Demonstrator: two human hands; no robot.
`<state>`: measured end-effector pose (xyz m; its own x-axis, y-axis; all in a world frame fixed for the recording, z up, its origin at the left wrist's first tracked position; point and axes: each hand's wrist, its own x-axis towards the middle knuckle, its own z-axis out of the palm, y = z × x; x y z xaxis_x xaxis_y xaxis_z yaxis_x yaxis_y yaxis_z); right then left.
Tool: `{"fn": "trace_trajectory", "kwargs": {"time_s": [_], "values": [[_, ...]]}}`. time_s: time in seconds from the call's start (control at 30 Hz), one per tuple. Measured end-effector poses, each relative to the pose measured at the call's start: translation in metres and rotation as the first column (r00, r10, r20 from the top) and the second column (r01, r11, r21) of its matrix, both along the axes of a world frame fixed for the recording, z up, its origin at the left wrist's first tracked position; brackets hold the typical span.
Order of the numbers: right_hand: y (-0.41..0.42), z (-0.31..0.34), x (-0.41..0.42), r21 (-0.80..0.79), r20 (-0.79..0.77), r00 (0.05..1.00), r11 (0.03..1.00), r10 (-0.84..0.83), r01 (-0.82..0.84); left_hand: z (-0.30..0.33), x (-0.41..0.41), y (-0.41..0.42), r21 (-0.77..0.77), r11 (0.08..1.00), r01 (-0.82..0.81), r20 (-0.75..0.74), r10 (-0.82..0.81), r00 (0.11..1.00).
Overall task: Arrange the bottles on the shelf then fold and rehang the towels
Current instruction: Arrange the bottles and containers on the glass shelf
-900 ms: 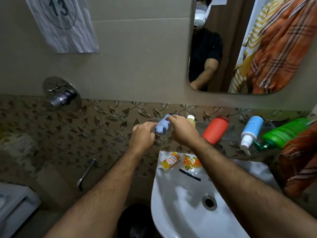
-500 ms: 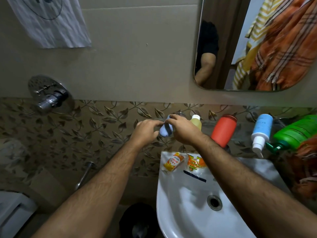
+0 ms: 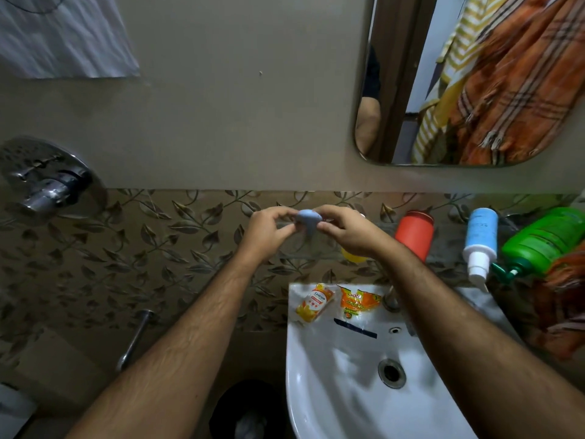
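Both hands share the grip on a small pale-blue bottle (image 3: pixel 306 220): the left hand (image 3: pixel 269 234) pinches its left side with thumb and fingertips, and the right hand (image 3: pixel 346 232) pinches its right side the same way. The bottle sits between them, raised just over the near end of the glass shelf (image 3: pixel 443 248) that runs along the leaf-patterned wall. Its long axis looks to point down and slightly toward the right hand, the rounded end uppermost, though the fingers hide enough that I cannot be sure. On the shelf to the right are a small yellow bottle (image 3: pixel 353 256), half hidden under the right wrist, then a red bottle (image 3: pixel 414 234), a blue-and-white bottle (image 3: pixel 480 242) and a green pump bottle (image 3: pixel 541 245). The free stretch of shelf lies directly beneath the grip, so setting it upright there probably asks only for a short lowering, with either hand equally near.
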<state>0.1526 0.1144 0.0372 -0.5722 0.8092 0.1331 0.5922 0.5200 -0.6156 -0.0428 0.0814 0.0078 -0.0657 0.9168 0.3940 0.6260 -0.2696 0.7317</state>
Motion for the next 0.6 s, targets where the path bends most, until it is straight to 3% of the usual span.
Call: {"fn": "trace_trajectory", "kwargs": {"time_s": [0.1,0.27,0.6], "values": [[0.000,0.005,-0.001,-0.071,-0.065,0.997,0.997,-0.030,0.025,0.005,0.006,0.003,-0.074,0.997,0.020,0.110,-0.011,0.994],[0.007,0.004,-0.002,-0.119,-0.094,0.994,0.992,-0.056,0.044,0.006,0.013,0.004,-0.117,0.993,0.019,0.158,0.000,0.987],[0.012,0.005,-0.003,-0.128,-0.063,0.996,0.990,-0.060,0.052,0.004,0.013,0.003,-0.120,0.993,-0.013,0.145,0.031,0.989]]}}
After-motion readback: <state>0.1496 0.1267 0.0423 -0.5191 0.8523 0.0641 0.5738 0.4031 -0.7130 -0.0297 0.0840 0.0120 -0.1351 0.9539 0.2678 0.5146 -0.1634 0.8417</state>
